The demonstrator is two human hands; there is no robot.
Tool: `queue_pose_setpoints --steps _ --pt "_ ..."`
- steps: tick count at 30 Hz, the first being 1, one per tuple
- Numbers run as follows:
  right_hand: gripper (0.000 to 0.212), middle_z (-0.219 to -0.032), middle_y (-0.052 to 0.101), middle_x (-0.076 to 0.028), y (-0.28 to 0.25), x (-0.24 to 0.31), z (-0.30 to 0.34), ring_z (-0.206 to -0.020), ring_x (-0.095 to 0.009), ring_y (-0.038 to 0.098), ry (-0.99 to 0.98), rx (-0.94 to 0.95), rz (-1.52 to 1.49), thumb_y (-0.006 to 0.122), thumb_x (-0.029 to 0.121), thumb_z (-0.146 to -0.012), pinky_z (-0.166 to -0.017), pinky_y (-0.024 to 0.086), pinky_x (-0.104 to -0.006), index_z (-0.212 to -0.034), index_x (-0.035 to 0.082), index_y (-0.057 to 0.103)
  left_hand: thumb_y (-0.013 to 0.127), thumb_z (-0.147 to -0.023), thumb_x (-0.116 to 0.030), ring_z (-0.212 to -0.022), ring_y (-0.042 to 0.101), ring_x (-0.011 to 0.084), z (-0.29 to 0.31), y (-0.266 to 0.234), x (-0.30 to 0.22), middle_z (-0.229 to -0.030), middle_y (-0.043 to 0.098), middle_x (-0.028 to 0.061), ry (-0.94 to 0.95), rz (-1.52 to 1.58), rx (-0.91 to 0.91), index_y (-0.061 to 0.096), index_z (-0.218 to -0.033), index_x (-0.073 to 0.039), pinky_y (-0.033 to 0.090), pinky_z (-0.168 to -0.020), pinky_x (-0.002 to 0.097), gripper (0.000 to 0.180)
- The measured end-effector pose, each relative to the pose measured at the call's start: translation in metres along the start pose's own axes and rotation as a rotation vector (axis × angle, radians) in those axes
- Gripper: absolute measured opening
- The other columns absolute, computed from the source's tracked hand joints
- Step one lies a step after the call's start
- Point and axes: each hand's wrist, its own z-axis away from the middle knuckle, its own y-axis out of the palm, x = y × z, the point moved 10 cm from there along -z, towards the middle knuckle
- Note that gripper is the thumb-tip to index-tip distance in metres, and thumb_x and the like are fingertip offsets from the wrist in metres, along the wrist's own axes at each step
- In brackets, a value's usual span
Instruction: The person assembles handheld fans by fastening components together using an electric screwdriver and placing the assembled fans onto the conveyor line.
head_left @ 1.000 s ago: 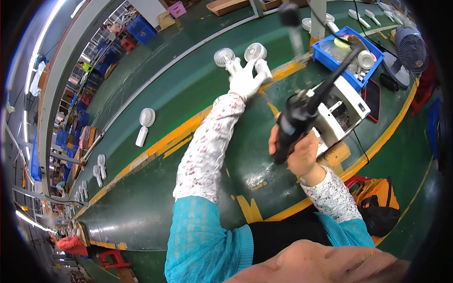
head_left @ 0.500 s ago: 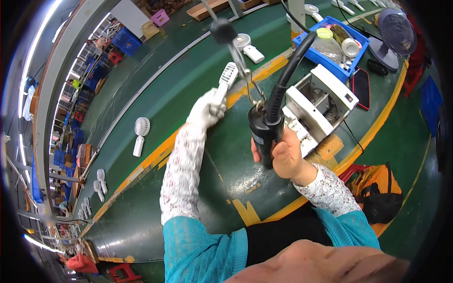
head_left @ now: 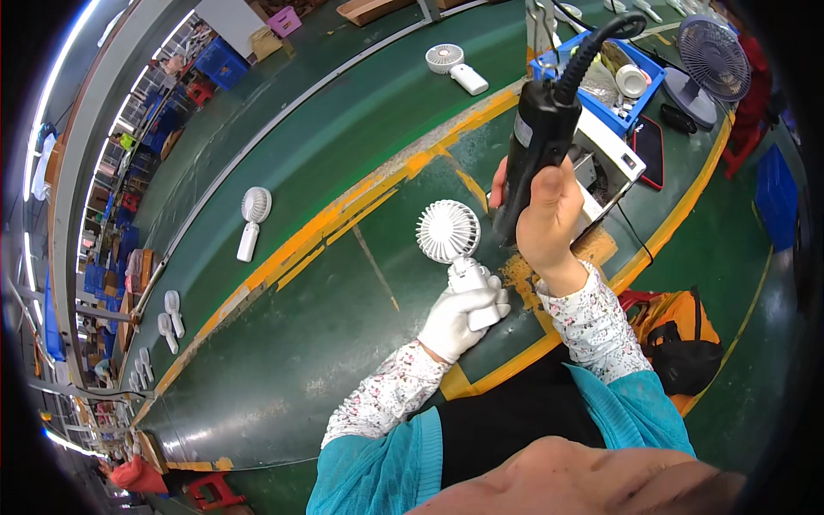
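Observation:
My left hand [head_left: 464,319], in a white glove, is closed round the handle of a small white handheld fan [head_left: 449,233]. The fan's round grille points away from me, above the near part of the green bench. My bare right hand [head_left: 544,215] grips a black electric screwdriver [head_left: 537,129], which hangs from a metal hook and has a thick black cable at its top. The screwdriver's lower end tilts toward the fan, apart from it. Its tip is not clearly visible. Behind my right hand stands a white box-shaped device [head_left: 611,148], partly hidden.
A blue crate [head_left: 631,129] with loose parts stands at the far right, beside a grey desk fan [head_left: 713,58] and a red-edged phone [head_left: 650,153]. More white handheld fans [head_left: 255,206] lie along the green belt [head_left: 343,154] beyond the yellow-taped edge. An orange bag [head_left: 687,330] sits at lower right.
My left hand has brought the handheld fan from the belt's edge back toward me, its grille now turned up. My right hand has moved up and right with the screwdriver.

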Motion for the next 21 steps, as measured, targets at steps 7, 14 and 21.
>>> queue_pose_setpoints --steps 7,14,21 --pt "0.075 -0.078 0.055 -0.01 0.026 -0.008 0.024 -0.058 -0.013 0.054 0.114 0.152 -0.126 0.039 0.064 -0.086 -0.052 0.043 -0.0233 -0.118 -0.003 0.04 0.058 -0.075 0.008 -0.075 0.057 0.0184 0.001 0.0 0.004 -0.086 0.057 0.0059 0.041 -0.094 -0.171 0.052 -0.095 -0.004 0.049 -0.069 0.0333 0.024" --pt "0.075 -0.079 0.055 -0.01 0.03 -0.014 0.027 -0.059 -0.012 0.053 0.119 0.182 -0.143 0.04 0.064 -0.085 -0.054 0.044 -0.0232 -0.117 -0.003 0.04 0.057 -0.079 0.004 -0.078 0.059 0.0198 0.007 0.011 -0.014 -0.088 0.058 0.007 0.424 -0.797 -0.035 0.053 -0.097 -0.002 0.05 -0.072 0.0333 0.02" --pt "0.061 -0.067 0.058 -0.004 0.029 -0.026 0.042 -0.058 -0.008 0.053 0.039 0.177 -0.097 0.042 0.055 -0.09 -0.052 0.041 -0.0216 -0.103 -0.004 0.05 0.057 -0.08 0.004 -0.076 0.06 0.0201 0.022 0.05 -0.021 -0.084 0.059 0.0075 0.609 -1.525 -0.004 0.054 -0.096 -0.001 0.05 -0.069 0.0314 0.017"
